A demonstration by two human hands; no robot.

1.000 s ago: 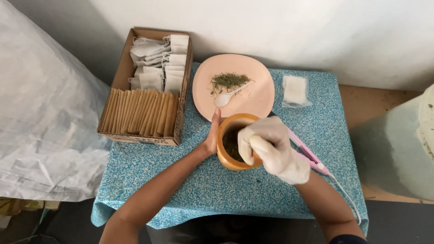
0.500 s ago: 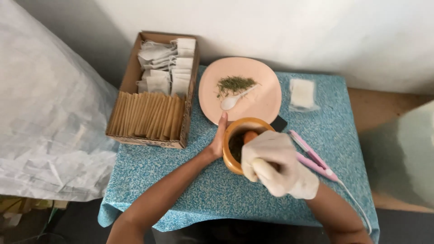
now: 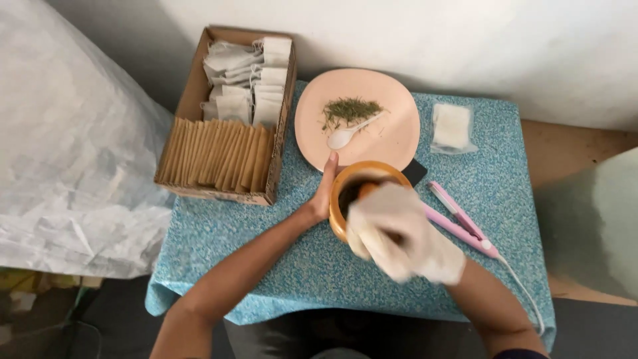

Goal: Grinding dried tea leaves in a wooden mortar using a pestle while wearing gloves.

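Wooden mortar (image 3: 345,199) sits on the blue worktop (image 3: 266,266) just below the pink plate (image 3: 392,133) — the bare left hand (image 3: 325,189) cups its side to steady it, while the gloved right hand (image 3: 399,233) has its fingers clenched round a pestle inside.

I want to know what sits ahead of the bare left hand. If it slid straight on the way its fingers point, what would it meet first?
Probably the rim of the pink plate, just beyond the left hand that rests against the wooden mortar; height is hard to judge.

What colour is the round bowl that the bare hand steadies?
The round wooden bowl is orange-brown outside and dark inside, seen best in the head view; the left hand rests against it.
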